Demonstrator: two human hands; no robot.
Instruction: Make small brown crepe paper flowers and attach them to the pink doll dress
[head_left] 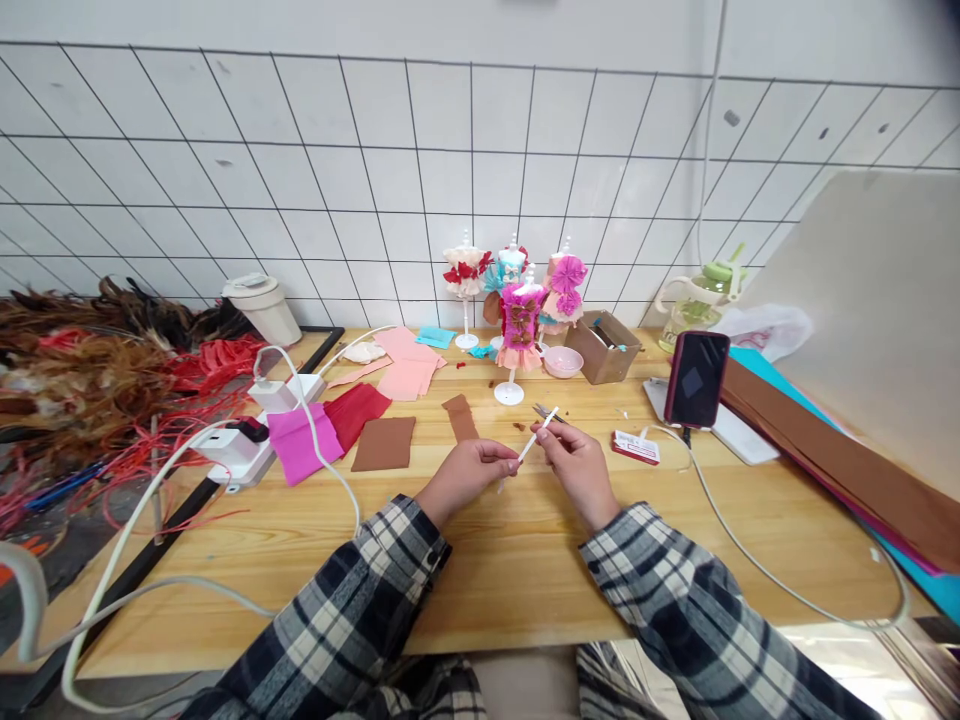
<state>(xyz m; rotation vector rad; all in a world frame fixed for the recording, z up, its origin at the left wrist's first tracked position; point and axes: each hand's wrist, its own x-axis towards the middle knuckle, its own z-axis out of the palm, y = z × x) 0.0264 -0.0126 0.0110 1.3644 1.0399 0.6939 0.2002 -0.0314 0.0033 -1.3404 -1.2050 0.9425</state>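
A thin white strip (537, 434) slants upward between my hands above the wooden table. My left hand (474, 474) pinches its lower end between thumb and fingers. Higher up, the fingertips of my right hand (580, 468) close on the same strip. Behind it lies a small metal tool (550, 412), partly covered, perhaps scissors. A narrow brown paper piece (460, 418) lies just beyond my left hand, with a brown rectangle (384, 444) farther left. Past my hands stands a miniature dress form (520, 318) in a magenta top with brown bows and a peach skirt.
More dressed forms (466, 275), a pink bowl (562, 361) and a brown box (609, 350) stand behind. A phone (696, 380) and small white-and-red box (636, 447) are at right. Power strips (238, 462) and cables run along the left, near magenta paper (304, 443) and feathers (82, 375).
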